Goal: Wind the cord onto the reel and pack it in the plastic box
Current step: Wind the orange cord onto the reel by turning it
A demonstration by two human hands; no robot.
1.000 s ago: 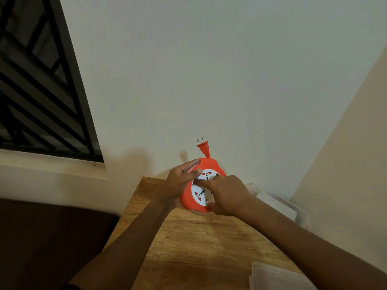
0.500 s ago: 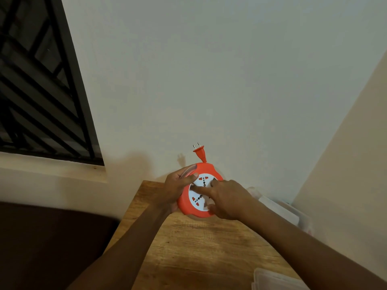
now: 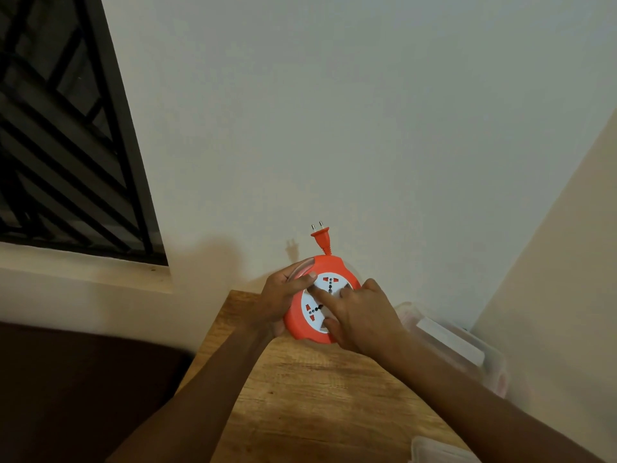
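An orange cord reel [image 3: 300, 324] with a white socket face [image 3: 325, 285] is held tilted above the far end of the wooden table [image 3: 317, 396]. Its orange two-pin plug [image 3: 321, 238] sticks straight up from the top of the reel, with almost no cord showing. My left hand [image 3: 277, 302] grips the reel's left rim, thumb on the white face. My right hand [image 3: 357, 315] lies on the face with a finger pressed into the white disc. A clear plastic box [image 3: 460, 349] stands to the right against the wall.
A clear plastic lid [image 3: 440, 451] lies at the table's near right edge. White walls close the back and right sides. A barred dark window [image 3: 66, 128] is at the upper left, and a dark surface [image 3: 66, 396] lies left of the table.
The plug has drawn closer to the reel as my right hand turned the white disc. The reel and both hands stay in nearly the same place.
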